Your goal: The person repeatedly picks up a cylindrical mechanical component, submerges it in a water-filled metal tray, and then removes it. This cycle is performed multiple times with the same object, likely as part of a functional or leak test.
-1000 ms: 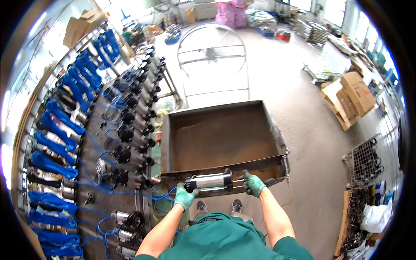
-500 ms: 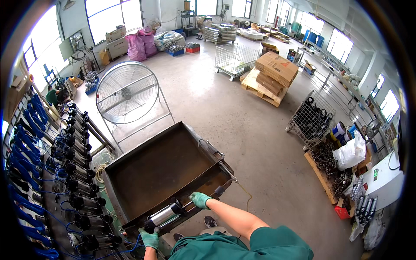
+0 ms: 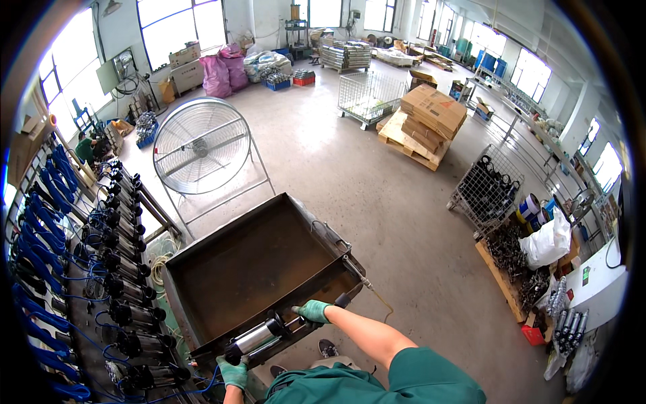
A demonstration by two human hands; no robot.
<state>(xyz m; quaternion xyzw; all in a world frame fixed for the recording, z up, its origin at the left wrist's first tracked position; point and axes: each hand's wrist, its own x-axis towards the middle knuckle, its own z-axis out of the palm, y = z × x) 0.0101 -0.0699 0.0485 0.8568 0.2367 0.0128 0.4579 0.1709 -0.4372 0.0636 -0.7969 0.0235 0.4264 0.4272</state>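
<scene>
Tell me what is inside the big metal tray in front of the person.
The metal tray shows only its bare, dark, rust-stained floor. Its near edge is partly covered by the silver cylinder that the left hand and right hand hold, so anything there is hidden.

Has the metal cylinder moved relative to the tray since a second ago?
No. The cylinder lies along the near rim of the tray, between the left hand and right hand, as before; only the camera has turned.
</scene>
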